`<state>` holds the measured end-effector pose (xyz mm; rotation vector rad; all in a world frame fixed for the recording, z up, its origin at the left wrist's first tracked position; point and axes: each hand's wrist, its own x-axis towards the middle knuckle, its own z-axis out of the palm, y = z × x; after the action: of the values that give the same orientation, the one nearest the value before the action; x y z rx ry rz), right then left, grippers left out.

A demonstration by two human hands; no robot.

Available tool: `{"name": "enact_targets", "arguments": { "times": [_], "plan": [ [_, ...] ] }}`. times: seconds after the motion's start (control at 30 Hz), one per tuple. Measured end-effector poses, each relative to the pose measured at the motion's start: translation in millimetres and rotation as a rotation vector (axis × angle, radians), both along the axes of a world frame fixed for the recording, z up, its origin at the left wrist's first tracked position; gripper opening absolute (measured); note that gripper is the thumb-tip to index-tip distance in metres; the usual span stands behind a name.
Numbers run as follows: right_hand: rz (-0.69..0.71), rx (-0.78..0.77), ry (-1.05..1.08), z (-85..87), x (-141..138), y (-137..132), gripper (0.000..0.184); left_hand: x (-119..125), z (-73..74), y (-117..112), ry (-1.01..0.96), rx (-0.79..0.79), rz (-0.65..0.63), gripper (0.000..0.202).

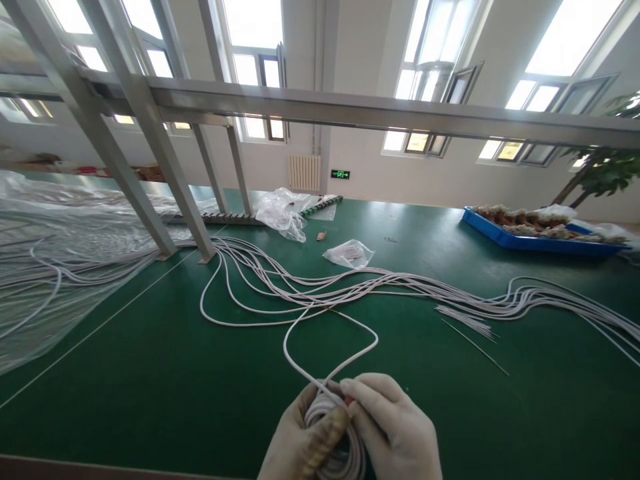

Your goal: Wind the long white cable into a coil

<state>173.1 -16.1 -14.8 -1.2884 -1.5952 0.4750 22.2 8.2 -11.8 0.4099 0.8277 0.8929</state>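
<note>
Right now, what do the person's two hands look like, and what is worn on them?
Both hands wear thin, whitish, close-fitting gloves with a smooth, rubbery look. The left hand shows yellowish-brown staining along the glove's finger. The right hand has a cleaner glove, with only a small orange-red spot near one fingertip. No sleeves, cuffs or wrists appear; the picture's lower edge cuts them off.

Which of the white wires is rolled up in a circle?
The coiled wire held between the left hand and right hand. The other wires lie stretched loose across the green table.
</note>
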Motion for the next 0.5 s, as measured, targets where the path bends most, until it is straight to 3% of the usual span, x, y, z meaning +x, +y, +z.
{"name": "enact_targets", "arguments": {
  "times": [0.13,0.27,0.43,0.5],
  "plan": [
    [0.072,-0.137,0.149,4.5,6.8,6.8,0.019,-0.8,-10.4,1.9,-0.071,0.011,0.014,0.046],
    [0.201,-0.335,0.46,9.4,22.9,14.5,0.044,-4.7,-17.9,5.6,-0.166,-0.002,-0.038,0.034],
    [0.216,-0.384,0.36,10.4,22.8,16.1,0.008,-4.8,-8.7,4.9,-0.161,-0.001,-0.025,0.039],
    [0.213,-0.343,0.386,8.1,16.9,13.7,0.01,-3.8,-1.6,2.3,-0.137,-0.025,-0.027,0.042]
  ]
}}
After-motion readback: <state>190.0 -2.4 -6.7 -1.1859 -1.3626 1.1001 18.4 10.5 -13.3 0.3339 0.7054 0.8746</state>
